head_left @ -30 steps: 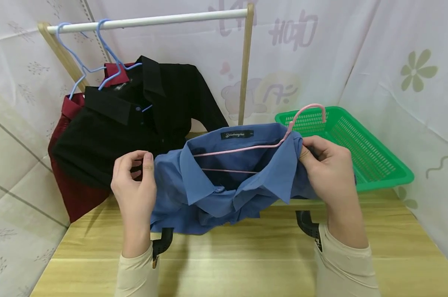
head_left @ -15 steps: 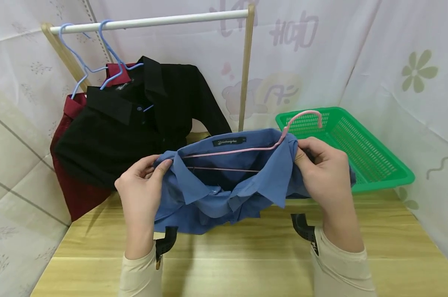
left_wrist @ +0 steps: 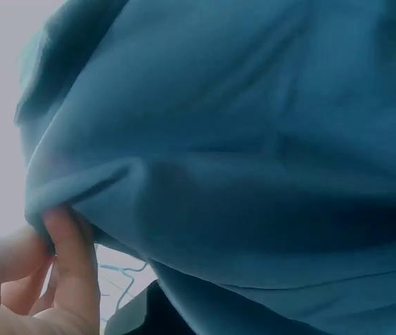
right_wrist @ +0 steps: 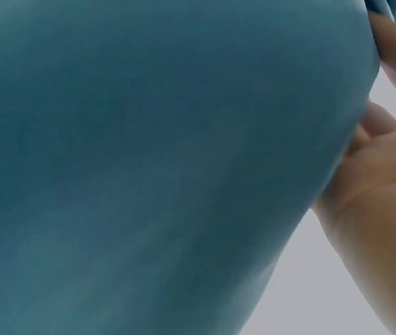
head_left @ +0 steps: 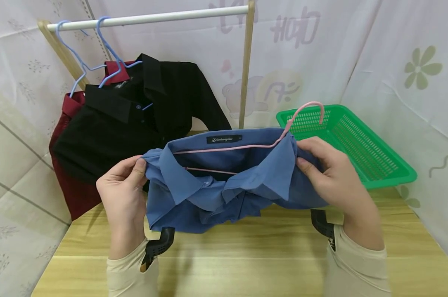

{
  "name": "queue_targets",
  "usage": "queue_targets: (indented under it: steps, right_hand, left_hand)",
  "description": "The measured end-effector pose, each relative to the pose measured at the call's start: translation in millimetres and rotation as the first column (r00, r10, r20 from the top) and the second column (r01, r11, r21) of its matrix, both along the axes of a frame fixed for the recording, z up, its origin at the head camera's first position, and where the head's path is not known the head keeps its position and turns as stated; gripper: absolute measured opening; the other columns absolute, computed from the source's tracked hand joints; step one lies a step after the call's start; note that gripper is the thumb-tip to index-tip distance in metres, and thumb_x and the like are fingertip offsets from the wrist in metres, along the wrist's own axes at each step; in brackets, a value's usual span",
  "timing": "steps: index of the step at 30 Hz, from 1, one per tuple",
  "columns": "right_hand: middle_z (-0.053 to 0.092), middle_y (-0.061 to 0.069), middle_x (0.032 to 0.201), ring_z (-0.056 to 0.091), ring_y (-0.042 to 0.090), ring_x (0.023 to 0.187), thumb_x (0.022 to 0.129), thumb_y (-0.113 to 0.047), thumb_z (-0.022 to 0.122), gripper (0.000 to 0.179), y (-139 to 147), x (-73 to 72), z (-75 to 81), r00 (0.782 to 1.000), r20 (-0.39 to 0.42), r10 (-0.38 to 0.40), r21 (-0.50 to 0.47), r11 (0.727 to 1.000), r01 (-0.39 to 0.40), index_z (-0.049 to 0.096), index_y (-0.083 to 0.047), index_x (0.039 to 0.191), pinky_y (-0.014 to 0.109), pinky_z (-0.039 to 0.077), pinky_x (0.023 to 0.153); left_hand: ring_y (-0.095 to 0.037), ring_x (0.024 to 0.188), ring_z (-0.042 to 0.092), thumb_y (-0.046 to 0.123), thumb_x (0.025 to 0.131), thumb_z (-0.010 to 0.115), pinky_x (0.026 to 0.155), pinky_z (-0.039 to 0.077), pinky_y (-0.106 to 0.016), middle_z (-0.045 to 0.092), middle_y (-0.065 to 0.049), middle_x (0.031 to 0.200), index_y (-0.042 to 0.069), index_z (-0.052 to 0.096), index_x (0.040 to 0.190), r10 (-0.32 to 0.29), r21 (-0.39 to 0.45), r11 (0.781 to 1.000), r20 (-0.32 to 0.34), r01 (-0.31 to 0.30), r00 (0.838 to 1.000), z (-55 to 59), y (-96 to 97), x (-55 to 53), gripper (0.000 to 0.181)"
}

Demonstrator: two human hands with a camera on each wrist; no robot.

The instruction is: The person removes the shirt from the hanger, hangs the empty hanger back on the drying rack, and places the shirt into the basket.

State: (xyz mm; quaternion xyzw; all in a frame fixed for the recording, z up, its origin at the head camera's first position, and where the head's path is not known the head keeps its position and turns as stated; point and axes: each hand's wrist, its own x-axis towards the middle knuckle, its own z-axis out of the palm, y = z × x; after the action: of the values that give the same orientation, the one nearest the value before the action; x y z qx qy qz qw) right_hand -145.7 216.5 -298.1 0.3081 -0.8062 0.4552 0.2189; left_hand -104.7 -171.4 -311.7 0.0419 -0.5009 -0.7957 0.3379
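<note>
Blue shirt (head_left: 246,185): one, collar open, above the table (head_left: 246,264). Pink hanger (head_left: 288,124): inside it, hook off-centre to your right. Advice: centre the hook at the collar, then level both shoulders. Shirt's place: spread between your left hand (head_left: 121,192) and right hand (head_left: 329,173), each pinching shoulder cloth. Green basket (head_left: 394,180): beyond your right hand.

A yellowish wooden table (head_left: 276,264), streaked with darker grain, stretches across the foreground. A green plastic basket (head_left: 407,175) with perforated sides sits upright at its far right corner. Toward the back left rises a clothes rack (head_left: 246,70), feet hidden; a dark red shirt (head_left: 73,189) reaches down to the left edge, contact unclear.
</note>
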Motion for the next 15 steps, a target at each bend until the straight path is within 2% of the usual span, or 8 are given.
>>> queue_targets:
  steps: [2, 4, 6, 8, 11, 12, 14, 15]
  right_hand:
    - [0.070, -0.019, 0.118, 0.064, -0.003, 0.105, 0.094, 0.017, 0.066, 0.039, 4.6, -0.1, -1.7, 0.999, 0.015, -0.031, 0.051, 0.998, 0.030, 0.073, -0.003, 0.127, 0.007, 0.048, 0.092]
    - [0.067, -0.027, 0.115, 0.064, -0.005, 0.099, 0.098, 0.012, 0.065, 0.035, 7.5, -0.1, -3.9, 0.997, 0.034, -0.068, 0.066, 0.996, 0.065, 0.073, -0.003, 0.129, 0.006, 0.048, 0.088]
    - [0.066, -0.030, 0.112, 0.064, -0.006, 0.094, 0.102, 0.007, 0.062, 0.029, 8.3, 0.2, -5.7, 0.993, 0.052, -0.103, 0.048, 0.994, 0.101, 0.072, -0.002, 0.128, 0.006, 0.048, 0.085]
    - [0.068, -0.026, 0.110, 0.065, -0.004, 0.089, 0.104, 0.005, 0.059, 0.024, 7.6, 0.4, -6.8, 0.990, 0.070, -0.119, -0.004, 0.993, 0.119, 0.072, 0.002, 0.125, 0.006, 0.049, 0.082]
    - [0.071, -0.020, 0.107, 0.068, -0.001, 0.087, 0.104, 0.008, 0.057, 0.021, 5.1, 0.7, -7.8, 0.989, 0.093, -0.117, -0.107, 0.986, 0.127, 0.070, 0.009, 0.120, 0.007, 0.053, 0.082]
    - [0.072, -0.019, 0.106, 0.068, -0.001, 0.087, 0.103, 0.008, 0.058, 0.020, 4.2, 0.5, -8.0, 0.989, 0.095, -0.116, -0.138, 0.982, 0.128, 0.070, 0.010, 0.119, 0.008, 0.053, 0.082]
    - [0.075, -0.015, 0.104, 0.070, 0.001, 0.087, 0.102, 0.011, 0.059, 0.019, 2.3, -0.1, -8.8, 0.991, 0.094, -0.100, -0.205, 0.972, 0.118, 0.070, 0.011, 0.117, 0.009, 0.055, 0.082]
    - [0.076, -0.013, 0.103, 0.070, 0.002, 0.086, 0.101, 0.012, 0.059, 0.019, 1.4, -0.4, -9.2, 0.992, 0.093, -0.082, -0.248, 0.963, 0.103, 0.071, 0.011, 0.115, 0.010, 0.055, 0.082]
  left_hand:
    - [-0.015, 0.064, 0.072, -0.007, 0.090, 0.078, 0.063, 0.061, -0.022, 0.077, -0.010, 0.077, -0.012, 0.080, 0.092, -0.051, 0.070, 0.996, -0.032, 0.053, 0.998, 0.4, -2.2, 0.7, 0.006]
    - [-0.016, 0.064, 0.071, -0.007, 0.092, 0.075, 0.062, 0.061, -0.023, 0.076, -0.010, 0.076, -0.011, 0.079, 0.090, -0.121, 0.148, 0.981, -0.056, 0.128, 0.991, 0.7, -3.5, 1.3, 0.006]
    - [-0.015, 0.064, 0.071, -0.006, 0.094, 0.073, 0.064, 0.061, -0.023, 0.074, -0.009, 0.077, -0.009, 0.079, 0.087, -0.198, 0.212, 0.955, -0.068, 0.209, 0.978, 0.9, -3.5, 2.2, 0.010]
    - [-0.015, 0.066, 0.070, -0.005, 0.097, 0.069, 0.065, 0.060, -0.023, 0.072, -0.008, 0.078, -0.006, 0.079, 0.086, -0.275, 0.274, 0.918, -0.082, 0.286, 0.958, 0.8, -2.9, 2.9, 0.016]
    - [-0.015, 0.070, 0.068, 0.001, 0.102, 0.064, 0.067, 0.058, -0.023, 0.067, -0.008, 0.082, -0.005, 0.077, 0.087, -0.385, 0.347, 0.848, -0.115, 0.400, 0.916, -1.0, -3.1, 4.0, 0.020]
    - [-0.015, 0.072, 0.067, 0.002, 0.103, 0.062, 0.069, 0.057, -0.023, 0.066, -0.008, 0.084, -0.005, 0.076, 0.089, -0.420, 0.372, 0.818, -0.134, 0.438, 0.898, -1.9, -3.6, 3.8, 0.021]
    - [-0.016, 0.075, 0.065, 0.003, 0.106, 0.057, 0.071, 0.056, -0.023, 0.064, -0.009, 0.088, -0.006, 0.072, 0.093, -0.487, 0.434, 0.737, -0.192, 0.519, 0.852, -3.9, -4.6, 3.1, 0.021]
    - [-0.017, 0.076, 0.064, 0.004, 0.107, 0.055, 0.072, 0.056, -0.024, 0.062, -0.010, 0.089, -0.006, 0.069, 0.095, -0.516, 0.466, 0.688, -0.226, 0.557, 0.826, -4.8, -5.0, 2.5, 0.021]
